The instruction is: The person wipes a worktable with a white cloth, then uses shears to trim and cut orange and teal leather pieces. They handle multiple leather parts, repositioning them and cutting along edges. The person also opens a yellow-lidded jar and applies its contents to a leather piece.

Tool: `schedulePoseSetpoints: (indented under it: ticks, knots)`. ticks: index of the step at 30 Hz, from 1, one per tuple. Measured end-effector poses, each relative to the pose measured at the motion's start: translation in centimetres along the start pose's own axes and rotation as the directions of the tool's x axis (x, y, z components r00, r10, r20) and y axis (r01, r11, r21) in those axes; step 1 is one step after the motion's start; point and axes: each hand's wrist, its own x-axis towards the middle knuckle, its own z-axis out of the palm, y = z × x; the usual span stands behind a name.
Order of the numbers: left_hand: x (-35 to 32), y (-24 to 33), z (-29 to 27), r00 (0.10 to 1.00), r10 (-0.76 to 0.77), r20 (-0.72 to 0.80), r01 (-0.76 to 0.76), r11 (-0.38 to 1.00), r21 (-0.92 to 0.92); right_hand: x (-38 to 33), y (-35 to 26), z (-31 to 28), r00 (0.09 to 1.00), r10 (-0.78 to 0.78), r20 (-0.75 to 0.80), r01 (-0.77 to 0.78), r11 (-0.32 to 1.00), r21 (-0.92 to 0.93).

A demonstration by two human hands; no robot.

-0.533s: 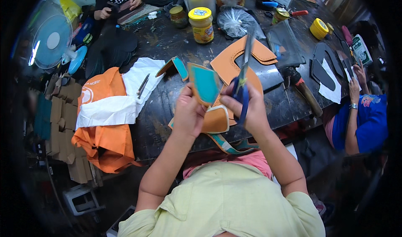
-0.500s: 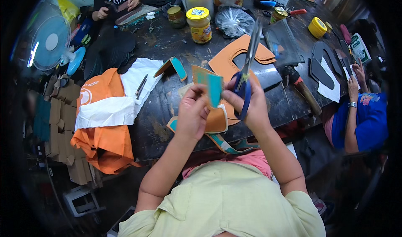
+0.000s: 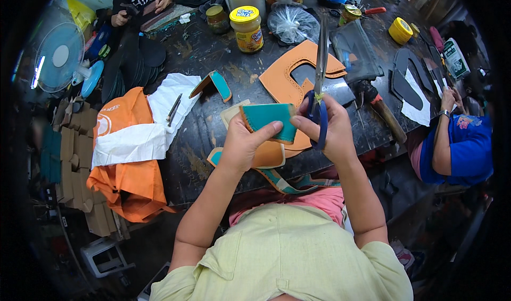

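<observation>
While the left hand (image 3: pixel 242 144) pinches a small teal leather piece (image 3: pixel 269 121) with a tan stitched edge, thumb on its face and fingers behind, the piece is held up in the air above the near edge of the dark bench (image 3: pixel 213 125); the right hand (image 3: pixel 330 128) is closed through the blue handles of a pair of scissors (image 3: pixel 320 72), whose long blades point away, apparently closed. Since the handles sit just beside the left thumb tip, swinging the blades down could nick it; a loose pinch could let the piece twist, spoiling the cut; more orange and teal leather parts (image 3: pixel 290 80) lie below.
</observation>
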Motion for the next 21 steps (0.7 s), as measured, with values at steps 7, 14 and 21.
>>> schedulePoseSetpoints:
  ticks: [7,14,21]
  knots:
    - [0.5,0.9,-1.4,0.997,-0.070,-0.029,0.059,0.957,-0.284,-3.7,1.3,-3.1,0.883,0.222,0.414,-0.307,0.940,0.150]
    - [0.8,0.7,-0.8,0.997,0.061,-0.054,-0.066,0.992,-0.104,-4.7,2.0,-3.0,0.892,0.241,0.382,-0.176,0.964,-0.198]
    - [0.4,0.7,-0.6,0.996,0.067,-0.055,-0.073,0.992,-0.103,-4.4,1.1,-2.1,0.881,0.313,0.356,-0.234,0.940,-0.247]
